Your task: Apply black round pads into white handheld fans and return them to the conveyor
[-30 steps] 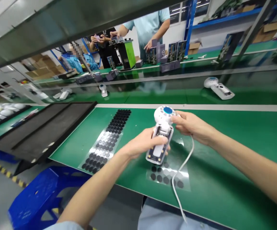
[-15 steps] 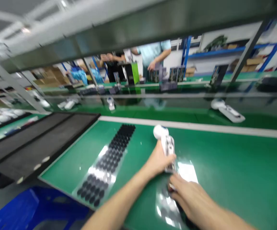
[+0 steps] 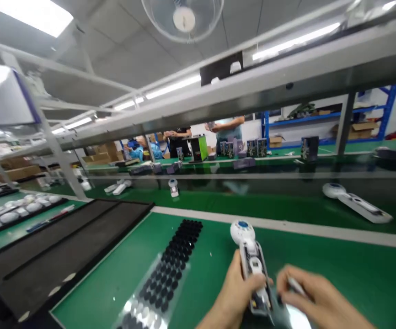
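My left hand (image 3: 234, 290) is closed round the open handle of a white handheld device (image 3: 253, 256). The device has a round head with a blue disc, and inner parts show along its handle. To the right of the handle, apart from it, my right hand (image 3: 309, 292) has its fingers closed on a small pale slim piece (image 3: 297, 287). Motion blur hides what exactly that piece is. Left of both hands, a clear sheet of black round pads (image 3: 170, 269) lies on the green work surface (image 3: 115, 274).
A dark tray (image 3: 77, 246) borders the work surface on the left. Beyond a pale rail (image 3: 283, 224), the glossy green belt carries another white device (image 3: 355, 201) and a smaller one (image 3: 173, 187). Small boxes (image 3: 256, 147) and co-workers (image 3: 227, 130) are across the line.
My view has tilted up. The device is turned so its round head's blue disc shows. My right hand has moved away from the handle's lower end to its right side.
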`<state>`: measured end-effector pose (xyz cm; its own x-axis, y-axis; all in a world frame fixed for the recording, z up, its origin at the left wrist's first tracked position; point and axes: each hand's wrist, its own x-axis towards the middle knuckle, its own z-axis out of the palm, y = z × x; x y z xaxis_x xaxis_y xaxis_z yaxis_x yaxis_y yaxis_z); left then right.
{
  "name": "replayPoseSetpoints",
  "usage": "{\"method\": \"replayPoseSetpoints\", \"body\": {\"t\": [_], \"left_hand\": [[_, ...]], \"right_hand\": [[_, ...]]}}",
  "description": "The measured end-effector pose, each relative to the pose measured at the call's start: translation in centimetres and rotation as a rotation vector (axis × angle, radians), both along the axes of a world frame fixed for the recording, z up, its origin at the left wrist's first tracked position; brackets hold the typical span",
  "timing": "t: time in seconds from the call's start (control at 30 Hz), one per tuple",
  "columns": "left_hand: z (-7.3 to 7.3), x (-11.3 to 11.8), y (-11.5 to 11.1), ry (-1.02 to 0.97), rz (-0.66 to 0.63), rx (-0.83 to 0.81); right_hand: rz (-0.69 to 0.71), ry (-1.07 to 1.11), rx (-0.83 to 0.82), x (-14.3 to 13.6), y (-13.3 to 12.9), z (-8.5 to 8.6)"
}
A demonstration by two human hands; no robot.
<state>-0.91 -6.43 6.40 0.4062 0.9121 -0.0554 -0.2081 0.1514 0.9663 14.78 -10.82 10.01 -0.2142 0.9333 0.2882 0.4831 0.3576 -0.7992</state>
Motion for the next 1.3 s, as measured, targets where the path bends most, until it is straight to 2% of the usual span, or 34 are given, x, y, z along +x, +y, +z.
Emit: {"method": "replayPoseSetpoints", "body": {"t": [0.13, 0.3, 0.53, 0.97, 1.2, 1.3], "left_hand": [[0.8, 0.8, -0.9, -0.149, -0.104, -0.132], [0.5, 0.7, -1.3, -0.115, -0.222, -0.174], [0.5, 0.6, -1.2, 0.069, -0.186, -0.063], [1.0, 0.8, -1.4, 0.060, -0.178, -0.087], [0.4, 0.8, -1.5, -0.067, -0.166, -0.102], [0.4, 0.9, -1.6, -0.059, -0.136, -0.100]], "right_hand": [[-0.011, 0.148, -0.088, 1.2, 1.3, 1.4], [-0.002, 0.031, -0.019, 0.4, 1.7, 1.4], [0.031, -0.246, 0.119, -0.1, 1.1, 0.6], [-0.010, -0.339, 0.166, -0.4, 1.0, 0.3], [-0.016, -0.199, 0.209, -0.5, 0.4, -1.2], [-0.009, -0.141, 0.222, -0.6, 0.2, -2.0]]}}
